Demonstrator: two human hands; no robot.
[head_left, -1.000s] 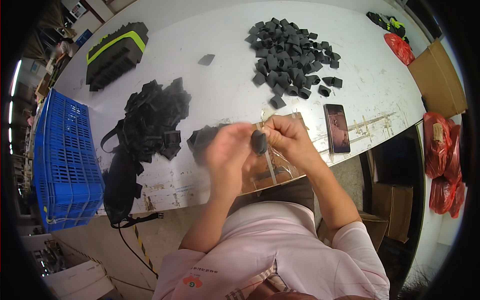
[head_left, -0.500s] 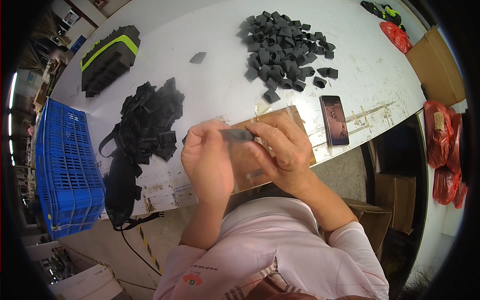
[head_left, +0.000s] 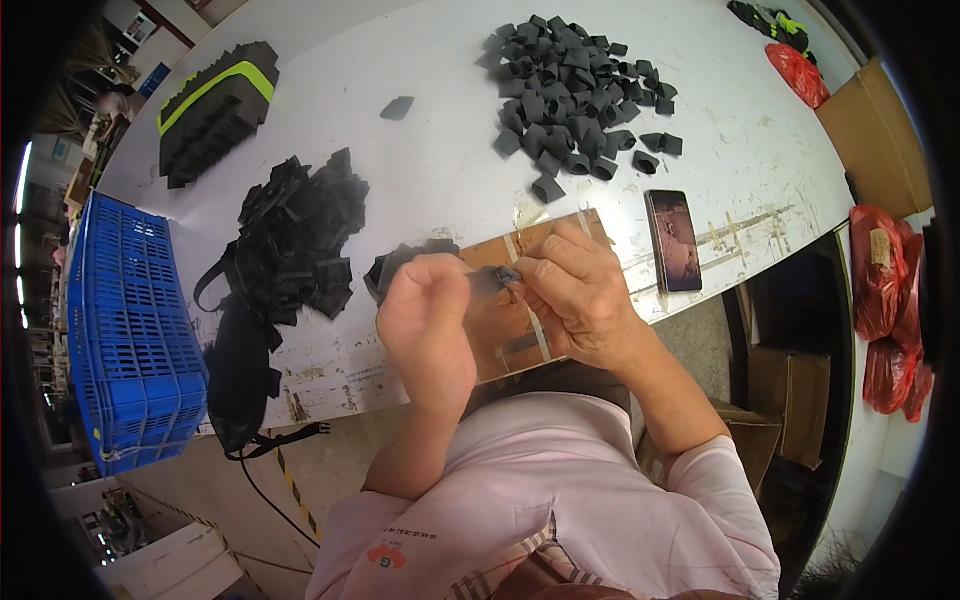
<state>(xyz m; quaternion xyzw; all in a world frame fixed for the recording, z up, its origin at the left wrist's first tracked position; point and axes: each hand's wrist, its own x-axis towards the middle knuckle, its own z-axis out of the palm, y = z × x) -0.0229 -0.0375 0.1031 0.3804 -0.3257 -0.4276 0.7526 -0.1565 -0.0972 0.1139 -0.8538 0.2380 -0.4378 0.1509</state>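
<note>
Between my two hands, over a brown board [head_left: 516,326] at the table's near edge, is a small dark grey fabric piece [head_left: 487,279]. My left hand [head_left: 430,310] is closed on its left end, with the fingertips partly hidden behind the hand. My right hand [head_left: 577,293] pinches the right end, where the fabric looks folded or bunched. Just beyond my left hand, more dark pieces [head_left: 392,265] lie on the table, partly covered by it. Farther off sits a heap of short dark grey fabric loops [head_left: 570,95]. To the left is a tangled pile of black straps [head_left: 295,235].
A phone [head_left: 675,240] lies right of the board. A blue plastic crate [head_left: 135,340] stands at the left edge. Far left is a dark stack with a lime band [head_left: 215,115]. One loose grey piece [head_left: 397,107] lies mid-table. Red bags [head_left: 880,270] and cardboard boxes [head_left: 875,140] are at right.
Both hands have shifted slightly right. My right fingers have curled in more tightly on the fabric piece, and its right end now looks bunched. More dark pieces show beyond my left hand.
</note>
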